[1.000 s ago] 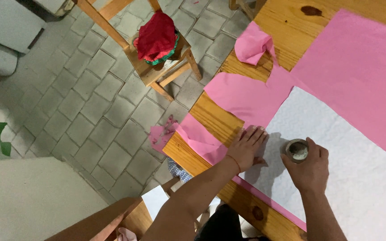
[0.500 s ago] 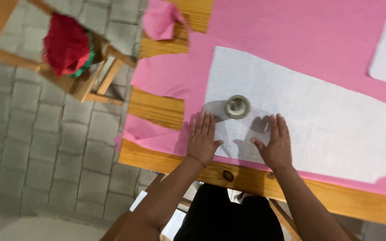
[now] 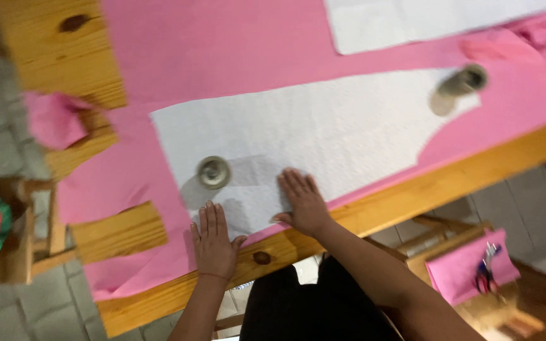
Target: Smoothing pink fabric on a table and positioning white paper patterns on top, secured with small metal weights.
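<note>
Both hands lay flat, fingers apart, gripping nothing: left hand (image 3: 213, 245) and right hand (image 3: 304, 202) pressed the paper (image 3: 323, 136), just below the weight (image 3: 213, 172).

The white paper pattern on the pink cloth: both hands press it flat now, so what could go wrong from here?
1. The white pattern is pinned down only by the left hand, the right hand and two round weights; the long middle could creep if the hands slide.
2. The pink cloth hangs over the table edge, so its weight may drag it.
3. A loose pink scrap sits at the table's end and might fall.
</note>
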